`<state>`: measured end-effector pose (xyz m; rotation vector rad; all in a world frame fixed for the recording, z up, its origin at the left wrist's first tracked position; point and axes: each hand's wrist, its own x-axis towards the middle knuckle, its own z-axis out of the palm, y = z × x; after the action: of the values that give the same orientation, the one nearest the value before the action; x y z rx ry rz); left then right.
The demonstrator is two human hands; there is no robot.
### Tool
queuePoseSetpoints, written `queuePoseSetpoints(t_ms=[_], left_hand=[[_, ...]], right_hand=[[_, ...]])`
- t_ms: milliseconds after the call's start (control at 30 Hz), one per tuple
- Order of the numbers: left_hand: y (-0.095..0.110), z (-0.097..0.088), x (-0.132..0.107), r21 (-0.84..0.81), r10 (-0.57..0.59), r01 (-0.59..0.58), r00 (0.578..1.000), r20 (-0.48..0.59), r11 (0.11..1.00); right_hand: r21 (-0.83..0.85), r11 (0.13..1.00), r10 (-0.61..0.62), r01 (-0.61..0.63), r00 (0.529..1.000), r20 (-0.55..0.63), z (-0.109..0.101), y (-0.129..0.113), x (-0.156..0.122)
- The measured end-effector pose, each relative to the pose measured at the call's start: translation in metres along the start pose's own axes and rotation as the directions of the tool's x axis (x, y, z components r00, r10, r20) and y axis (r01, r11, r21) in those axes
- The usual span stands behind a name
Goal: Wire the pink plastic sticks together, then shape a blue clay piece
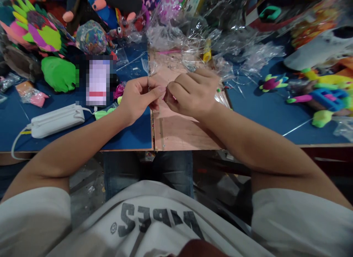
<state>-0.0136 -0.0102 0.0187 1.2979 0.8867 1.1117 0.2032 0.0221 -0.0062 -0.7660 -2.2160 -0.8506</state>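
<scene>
My left hand (138, 98) and my right hand (191, 91) come together, almost touching, above the bare wooden board (179, 133). On the left, thumb and forefinger press together at the tips while the other fingers curl loosely below. The right-hand fingers are folded in a pinch, knuckles up. A speck of pink shows by the right fingertips, but what either hand holds is too small and too hidden to name. Left of my left hand lie a small magenta piece (119, 91) and a light green piece (104, 113).
A phone (97, 82) with a blurred screen is cabled to a white power bank (57, 120). Clay-like figures include a green lump (59, 73), a speckled ball (91, 37) and a small turtle-like figure (273, 83). Crumpled clear plastic (187, 36) covers the back of the blue tabletop (253, 117).
</scene>
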Motion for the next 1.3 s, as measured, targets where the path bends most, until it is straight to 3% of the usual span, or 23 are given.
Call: queuePoseSetpoints(t_ms=[100, 200, 267, 333, 500, 600, 800, 900, 1000, 1133, 1300], left_hand=[[0.002, 0.002, -0.001, 0.000, 0.006, -0.006, 1.000, 0.015, 1.000], [0.003, 0.002, 0.000, -0.015, 0.055, -0.054, 0.998, 0.028, 0.998], [0.004, -0.001, 0.000, -0.026, 0.093, -0.092, 0.995, 0.039, 0.995], [0.006, -0.003, 0.000, -0.005, 0.096, -0.096, 0.994, 0.047, 0.995], [0.011, -0.005, -0.003, 0.110, 0.033, -0.044, 0.995, 0.097, 0.993], [0.010, -0.005, -0.006, 0.150, 0.036, -0.051, 0.994, 0.107, 0.987], [0.000, -0.006, -0.008, 0.171, 0.046, -0.052, 0.998, 0.036, 0.984], [-0.002, -0.007, -0.006, 0.164, 0.030, -0.040, 0.998, 0.061, 0.986], [0.003, -0.007, -0.006, 0.164, 0.011, -0.023, 0.997, 0.075, 0.986], [0.008, -0.006, -0.007, 0.172, -0.018, 0.009, 0.999, 0.048, 0.985], [0.001, -0.006, -0.005, 0.148, -0.033, 0.029, 0.999, 0.024, 0.989]], right_hand=[[0.017, 1.000, -0.018, 0.021, 0.992, -0.127, -0.001, -0.005, 0.004], [0.369, 0.929, 0.099, -0.027, 0.979, -0.176, -0.002, -0.009, 0.006], [0.627, 0.772, 0.187, -0.109, 0.981, -0.059, -0.003, -0.009, 0.006], [0.775, 0.595, 0.236, -0.213, 0.968, 0.085, -0.005, -0.008, 0.005], [0.876, 0.197, 0.272, -0.440, 0.883, 0.382, -0.006, -0.009, 0.004], [0.859, 0.062, 0.271, -0.509, 0.837, 0.476, -0.005, -0.013, 0.005], [0.871, 0.023, 0.315, -0.491, 0.830, 0.460, -0.001, -0.014, 0.005], [0.886, -0.048, 0.285, -0.462, 0.843, 0.455, 0.001, -0.013, 0.006], [0.863, -0.061, 0.263, -0.502, 0.826, 0.499, 0.000, -0.012, 0.008], [0.841, -0.006, 0.280, -0.541, 0.806, 0.521, 0.001, -0.011, 0.006], [0.807, 0.177, 0.379, -0.563, 0.796, 0.472, 0.004, -0.011, 0.001]])
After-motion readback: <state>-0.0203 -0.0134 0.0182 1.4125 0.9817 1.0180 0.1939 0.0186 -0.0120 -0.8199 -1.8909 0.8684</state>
